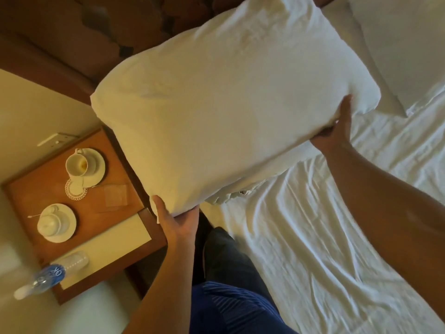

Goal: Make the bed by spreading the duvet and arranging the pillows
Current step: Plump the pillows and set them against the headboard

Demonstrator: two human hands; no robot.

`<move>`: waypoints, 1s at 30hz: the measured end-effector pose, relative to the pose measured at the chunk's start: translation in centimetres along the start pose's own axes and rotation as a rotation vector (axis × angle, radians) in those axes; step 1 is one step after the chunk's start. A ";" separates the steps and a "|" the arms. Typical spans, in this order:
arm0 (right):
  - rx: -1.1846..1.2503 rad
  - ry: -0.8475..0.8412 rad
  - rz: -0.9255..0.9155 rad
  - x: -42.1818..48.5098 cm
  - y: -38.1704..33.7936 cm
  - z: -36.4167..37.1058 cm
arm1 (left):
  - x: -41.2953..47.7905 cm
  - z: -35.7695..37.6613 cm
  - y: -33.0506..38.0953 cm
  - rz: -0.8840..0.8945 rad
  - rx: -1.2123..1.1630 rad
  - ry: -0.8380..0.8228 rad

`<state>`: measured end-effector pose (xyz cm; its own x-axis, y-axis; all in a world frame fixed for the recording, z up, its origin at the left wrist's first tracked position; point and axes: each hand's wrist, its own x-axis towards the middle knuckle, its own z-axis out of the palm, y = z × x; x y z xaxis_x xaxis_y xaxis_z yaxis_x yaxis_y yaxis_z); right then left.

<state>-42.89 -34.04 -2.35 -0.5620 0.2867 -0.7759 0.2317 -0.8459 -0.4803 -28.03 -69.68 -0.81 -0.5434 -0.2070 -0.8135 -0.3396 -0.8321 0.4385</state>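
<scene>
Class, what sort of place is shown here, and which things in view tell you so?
Probably a hotel bedroom: a white bed, a pillow, a bedside table bearing teacups, and a water bottle.

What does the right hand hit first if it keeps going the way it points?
The right hand points up-left and grips the pillow at its edge, so the pillow comes first. Past it, probably the dark headboard, though depth is unclear.

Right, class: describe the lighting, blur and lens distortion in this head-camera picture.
Head view: warm yellow light tints the pillow and nightstand, while the sheet looks cooler white; the water bottle at the lower left edge is blurred and stretched by the wide-angle lens.
</scene>
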 end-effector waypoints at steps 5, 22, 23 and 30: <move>0.004 -0.014 0.061 -4.3 5.2 -0.6 | -1.4 0.1 -2.8 -0.239 -0.424 -0.005; -0.094 -0.007 -0.097 -2.5 3.4 1.9 | -1.1 4.8 -2.4 -0.190 -0.375 -0.094; -0.072 -0.019 -0.109 -2.6 3.6 1.5 | -1.2 4.8 -2.4 -0.193 -0.387 -0.093; -0.003 -0.095 -0.120 -3.5 4.3 -1.7 | -2.2 3.4 -2.7 -0.156 -0.329 -0.114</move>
<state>-38.58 -37.95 -2.37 -0.6583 0.3420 -0.6706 0.1603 -0.8068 -0.5687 -28.55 -65.29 1.07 -0.5928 -0.0215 -0.8051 -0.1702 -0.9737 0.1513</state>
